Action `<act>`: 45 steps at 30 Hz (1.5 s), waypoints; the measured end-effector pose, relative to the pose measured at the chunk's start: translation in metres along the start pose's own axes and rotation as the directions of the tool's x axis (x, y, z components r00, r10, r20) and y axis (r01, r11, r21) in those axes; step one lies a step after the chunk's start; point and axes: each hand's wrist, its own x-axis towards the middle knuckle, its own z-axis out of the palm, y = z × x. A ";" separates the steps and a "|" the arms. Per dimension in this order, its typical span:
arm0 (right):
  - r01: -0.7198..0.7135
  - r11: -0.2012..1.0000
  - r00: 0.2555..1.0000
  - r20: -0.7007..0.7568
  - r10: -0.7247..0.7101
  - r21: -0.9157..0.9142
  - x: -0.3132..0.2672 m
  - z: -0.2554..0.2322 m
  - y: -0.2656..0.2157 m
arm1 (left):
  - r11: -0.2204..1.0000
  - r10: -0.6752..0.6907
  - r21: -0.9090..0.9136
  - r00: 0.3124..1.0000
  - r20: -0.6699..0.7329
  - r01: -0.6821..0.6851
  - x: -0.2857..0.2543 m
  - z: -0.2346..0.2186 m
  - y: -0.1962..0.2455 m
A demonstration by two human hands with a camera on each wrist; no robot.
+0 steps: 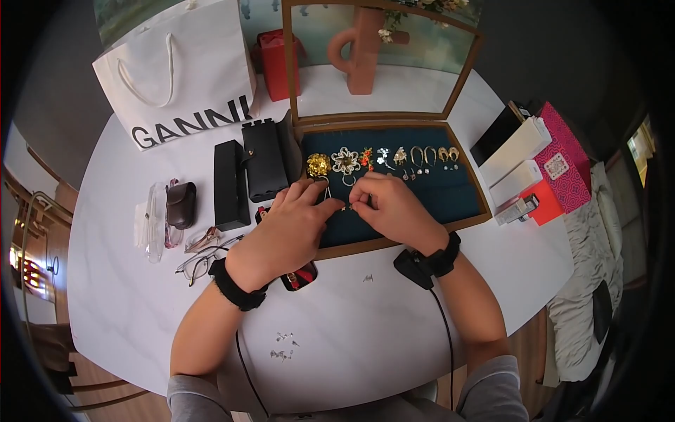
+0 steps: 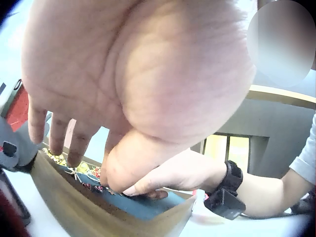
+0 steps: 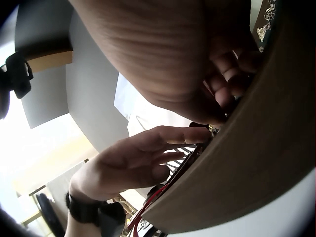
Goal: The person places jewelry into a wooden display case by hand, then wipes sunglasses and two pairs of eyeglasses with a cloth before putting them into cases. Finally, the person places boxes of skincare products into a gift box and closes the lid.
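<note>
A wooden jewellery box (image 1: 464, 224) with a dark teal lining stands with its glass lid raised. Over its left front part my left hand (image 1: 290, 224) lies palm down, fingers stretched, the thumb reaching toward the right fingertips. My right hand (image 1: 397, 211) has curled fingers, with thumb and index finger pinching at a small gold earring (image 1: 351, 207) low on the lining; the fingers partly hide it. Beside the left thumb is another small gold earring (image 1: 344, 208). Behind the hands lie a gold brooch (image 1: 318, 165), a flower brooch (image 1: 345, 161) and hoop earrings (image 1: 418, 155).
Black cases (image 1: 266, 160) and eyeglasses (image 1: 200, 264) are left of the box. A white paper bag (image 1: 179, 70) stands behind them. Several boxes (image 1: 520, 151) fill the right side. Small silvery pieces (image 1: 283, 346) lie on the front of the white table (image 1: 380, 330).
</note>
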 end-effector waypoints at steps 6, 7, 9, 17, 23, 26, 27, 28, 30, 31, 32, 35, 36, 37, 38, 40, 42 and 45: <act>0.008 0.998 0.996 -0.086 -0.002 0.065 0.001 -0.013 -0.006 | 0.992 0.025 -0.119 0.991 -0.128 -0.040 0.005 -0.010 -0.002; 0.032 0.996 0.995 -0.093 -0.025 0.077 0.000 -0.017 -0.011 | 0.989 0.045 -0.131 0.985 -0.167 -0.068 0.007 -0.012 -0.006; 0.020 0.995 0.996 -0.084 -0.012 0.093 -0.003 -0.020 -0.029 | 0.976 0.069 -0.182 0.965 -0.251 -0.117 0.007 -0.022 -0.010; 0.350 0.931 0.849 0.384 -0.363 0.105 -0.054 0.053 -0.097 | 0.664 -0.268 -0.747 0.940 -0.209 0.023 0.004 -0.065 0.012; 0.433 0.892 0.754 0.491 -0.437 0.129 -0.067 0.085 -0.094 | 0.568 -0.264 -0.816 0.914 -0.309 -0.112 0.004 -0.066 0.009; 0.447 0.882 0.742 0.488 -0.460 0.151 -0.067 0.086 -0.095 | 0.545 -0.248 -0.835 0.935 -0.254 -0.083 0.004 -0.069 0.009; 0.459 0.877 0.731 0.501 -0.464 0.142 -0.068 0.085 -0.096 | 0.559 -0.223 -0.819 0.930 -0.294 -0.125 0.007 -0.067 0.008; 0.456 0.877 0.723 0.513 -0.464 0.151 -0.068 0.084 -0.099 | 0.572 -0.197 -0.803 0.923 -0.332 -0.166 0.006 -0.065 0.007; 0.515 0.848 0.670 0.558 -0.490 0.127 -0.067 0.081 -0.103 | 0.623 -0.200 -0.769 0.922 -0.332 -0.142 -0.002 -0.070 0.009; 0.513 0.849 0.667 0.562 -0.489 0.130 -0.069 0.082 -0.103 | 0.676 -0.184 -0.726 0.925 -0.331 -0.126 -0.005 -0.076 0.012; 0.542 0.836 0.665 0.561 -0.493 0.092 -0.073 0.083 -0.103 | 0.673 -0.184 -0.728 0.925 -0.332 -0.127 -0.010 -0.084 0.016; 0.570 0.821 0.664 0.572 -0.481 0.030 -0.074 0.081 -0.106 | 0.606 -0.120 -0.791 0.974 -0.194 -0.083 -0.012 -0.090 0.018; 0.573 0.819 0.660 0.584 -0.473 0.016 -0.073 0.079 -0.108 | 0.609 -0.170 -0.786 0.951 -0.257 -0.104 -0.004 -0.077 0.014; 0.565 0.825 0.674 0.586 -0.450 -0.016 -0.074 0.077 -0.108 | 0.609 -0.217 -0.783 0.922 -0.320 -0.129 0.004 -0.067 0.012; 0.573 0.820 0.659 0.594 -0.462 0.002 -0.074 0.078 -0.107 | 0.566 -0.218 -0.814 0.928 -0.300 -0.130 0.005 -0.062 0.009; 0.597 0.802 0.654 0.564 -0.505 0.025 -0.076 0.083 -0.104 | 0.570 -0.249 -0.822 0.949 -0.192 -0.017 0.000 -0.068 0.014; 0.599 0.800 0.661 0.582 -0.474 -0.028 -0.077 0.084 -0.104 | 0.565 -0.244 -0.825 0.958 -0.153 0.012 0.000 -0.065 0.015; 0.618 0.783 0.657 0.594 -0.464 -0.072 -0.079 0.084 -0.103 | 0.548 -0.269 -0.834 0.957 -0.106 0.062 0.001 -0.064 0.016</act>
